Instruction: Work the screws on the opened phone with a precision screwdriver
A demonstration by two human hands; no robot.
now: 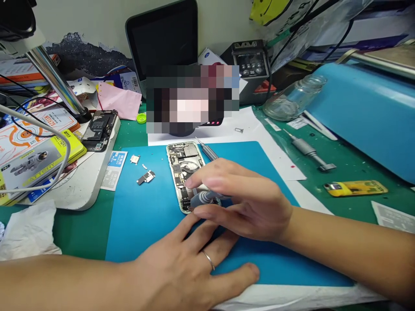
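Note:
An opened phone [180, 172], its inner boards and round coil showing, lies face up on a blue mat [142, 233]. My right hand [246, 198] hovers over its lower end, fingers closed around a grey screwdriver [207, 198]; the screwdriver's tip is hidden. Palm down, my left hand [197, 263] wears a ring and rests on the mat, fingers stretched towards the phone's bottom edge; some fingertips are hidden behind my right hand. A second grey screwdriver [209, 150] lies beyond the phone, partly covered by my right hand. Left of the phone are a small dark bracket [145, 177] and a metal piece [135, 159].
Another phone body [100, 129] and a yellow battery box [42, 162] sit on a white device at left. To the right are a grey screwdriver [304, 149], a yellow-cased part [355, 188] and a tilted glass jar [293, 99]. A dark-screened display [162, 36] stands behind.

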